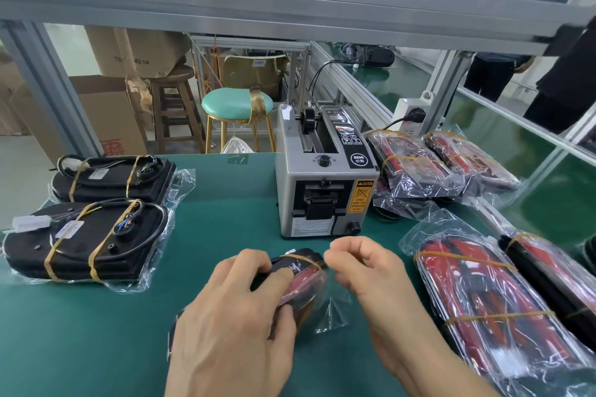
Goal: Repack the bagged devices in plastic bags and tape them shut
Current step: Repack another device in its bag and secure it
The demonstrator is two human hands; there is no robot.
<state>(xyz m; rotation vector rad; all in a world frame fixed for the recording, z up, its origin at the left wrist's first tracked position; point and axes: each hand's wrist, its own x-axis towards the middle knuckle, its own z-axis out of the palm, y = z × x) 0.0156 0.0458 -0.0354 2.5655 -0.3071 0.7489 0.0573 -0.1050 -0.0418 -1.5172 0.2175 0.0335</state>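
The left hand (238,309) lies over a red-and-black device (301,280) in a clear plastic bag (332,313), fingers and thumb curled round it and holding it on the green mat (225,203), while the right hand (364,271) sits just beside its far end with fingertips (335,255) bunched together, seemingly pinching the bag's film, though that grip is hard to make out. Straight beyond both hands stands a grey tape machine (325,177). Two black devices (87,242) in open bags lie off past the left hand, and several bagged red devices (483,293) lie past the right.
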